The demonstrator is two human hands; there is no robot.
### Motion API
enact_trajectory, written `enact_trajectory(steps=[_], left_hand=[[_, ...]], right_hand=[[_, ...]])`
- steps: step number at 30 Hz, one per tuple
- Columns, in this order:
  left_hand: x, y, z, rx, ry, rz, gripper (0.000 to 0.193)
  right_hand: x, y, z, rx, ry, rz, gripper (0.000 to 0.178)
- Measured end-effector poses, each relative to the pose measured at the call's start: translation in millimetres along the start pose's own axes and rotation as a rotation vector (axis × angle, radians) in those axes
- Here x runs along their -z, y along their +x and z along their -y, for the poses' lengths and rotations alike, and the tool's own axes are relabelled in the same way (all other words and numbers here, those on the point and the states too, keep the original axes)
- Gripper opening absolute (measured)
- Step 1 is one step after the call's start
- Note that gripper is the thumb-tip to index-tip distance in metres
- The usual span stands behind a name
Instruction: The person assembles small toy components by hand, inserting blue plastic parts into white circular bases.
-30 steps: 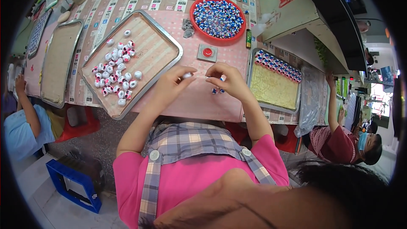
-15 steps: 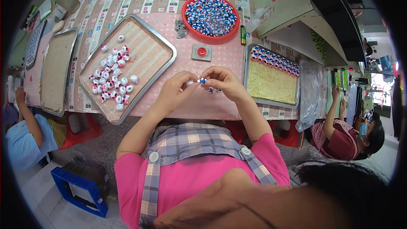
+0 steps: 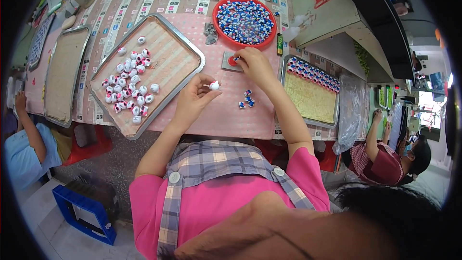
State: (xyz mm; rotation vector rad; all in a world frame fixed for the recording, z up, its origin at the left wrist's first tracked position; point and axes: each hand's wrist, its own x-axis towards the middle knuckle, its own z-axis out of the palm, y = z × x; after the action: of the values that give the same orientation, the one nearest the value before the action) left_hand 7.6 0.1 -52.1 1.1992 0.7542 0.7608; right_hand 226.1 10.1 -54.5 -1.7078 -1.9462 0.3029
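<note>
Left fingers pinched on small white piece; right fingers on red pad.

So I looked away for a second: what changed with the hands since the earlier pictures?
The hands parted. The right hand reached forward to the small square pad with a red middle; the left hand stayed back, pinching a small white piece. Metal tray and red bowl: as before.

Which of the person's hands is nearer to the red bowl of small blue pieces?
Right. The right hand rests just below the red bowl, at a small grey pad. The left hand is lower, holding a small white piece.
</note>
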Motion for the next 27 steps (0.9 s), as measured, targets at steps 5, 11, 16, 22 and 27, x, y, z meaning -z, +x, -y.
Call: enact_trajectory(steps=[5,11,16,22,27], left_hand=[[4.0,0.0,-2.1,-0.094,0.033,0.002,0.028],[2.3,-1.1,-16.4,-0.279,0.346,-0.044,0.026],[-0.6,-1.7,-14.8,-0.221,0.278,-0.032,0.025],[5.5,0.0,3.8,-0.005,0.012,0.042,0.026],[10.8,0.0,5.7,0.125,-0.188,0.061,0.034]], right_hand=[[-2.8,3.1,6.0,0.043,-0.230,0.135,0.008],[-3.0,2.5,8.6,0.030,-0.209,0.139,0.009],[-3.5,0.4,7.5,0.084,-0.175,0.040,0.006],[-1.9,2.0,7.9,0.078,-0.164,0.045,0.005],[-3.8,3.6,5.5,0.086,-0.165,0.030,0.006]])
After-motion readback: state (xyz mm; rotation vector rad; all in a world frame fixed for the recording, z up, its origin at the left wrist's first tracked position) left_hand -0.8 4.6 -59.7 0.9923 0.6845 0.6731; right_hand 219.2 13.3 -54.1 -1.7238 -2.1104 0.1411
